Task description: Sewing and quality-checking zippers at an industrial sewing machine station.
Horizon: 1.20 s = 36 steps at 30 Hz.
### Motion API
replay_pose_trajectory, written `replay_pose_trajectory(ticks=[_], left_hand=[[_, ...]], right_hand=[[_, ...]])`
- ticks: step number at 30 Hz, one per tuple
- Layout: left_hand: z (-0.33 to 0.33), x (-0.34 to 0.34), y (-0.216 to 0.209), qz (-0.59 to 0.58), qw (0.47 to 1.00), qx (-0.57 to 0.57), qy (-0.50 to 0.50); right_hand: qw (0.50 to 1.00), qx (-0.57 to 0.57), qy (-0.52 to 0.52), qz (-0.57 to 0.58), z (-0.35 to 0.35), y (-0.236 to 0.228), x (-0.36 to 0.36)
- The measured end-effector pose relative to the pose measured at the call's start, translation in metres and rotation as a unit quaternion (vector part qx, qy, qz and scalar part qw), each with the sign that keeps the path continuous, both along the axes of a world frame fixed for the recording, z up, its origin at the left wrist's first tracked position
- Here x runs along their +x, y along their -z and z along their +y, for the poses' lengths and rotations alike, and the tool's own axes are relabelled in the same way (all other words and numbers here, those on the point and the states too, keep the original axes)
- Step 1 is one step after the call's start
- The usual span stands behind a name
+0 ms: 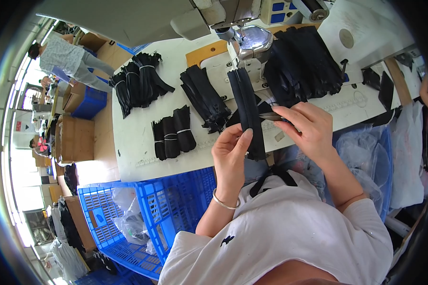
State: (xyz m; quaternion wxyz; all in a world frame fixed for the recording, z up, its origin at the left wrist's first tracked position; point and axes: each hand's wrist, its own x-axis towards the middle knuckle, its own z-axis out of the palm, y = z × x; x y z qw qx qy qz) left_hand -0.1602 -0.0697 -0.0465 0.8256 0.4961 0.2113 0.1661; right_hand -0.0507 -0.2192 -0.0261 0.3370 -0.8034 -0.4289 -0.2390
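L hand [232, 147] has thumb + fingers pinched together on a black zip strip [242, 99], which runs up to 12 o'clock, far end at the sewing machine [253, 43]; R hand [305, 126], approx 2-3 o'clock from L, is clamped on small metal snips [269, 117], tips to 9 o'clock, right by the strip, tbh can't tell if touching; loose black pile [302, 66] at R's 12; banded bundles [147, 80] at L's 10; blue crate [148, 209] at L's 8 btw
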Motion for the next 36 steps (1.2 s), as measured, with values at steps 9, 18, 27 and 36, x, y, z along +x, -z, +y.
replay_pose_trajectory(ticks=[9, 18, 27, 36], left_hand=[[0.002, 0.000, 0.003, -0.011, 1.000, -0.007, 0.014], [0.001, -0.003, 0.007, 0.000, 1.000, 0.014, 0.008], [0.001, -0.003, 0.009, -0.024, 0.997, 0.070, -0.035], [-0.004, 0.000, 0.005, 0.013, 0.998, 0.060, -0.020]], right_hand=[[0.980, 0.002, -0.048, 0.195, -0.003, 0.006, -0.003], [0.808, 0.171, -0.154, 0.543, 0.008, 0.019, -0.011], [0.801, 0.172, -0.237, 0.523, -0.013, 0.008, -0.004], [0.981, 0.038, -0.031, 0.190, -0.011, 0.003, -0.006]])
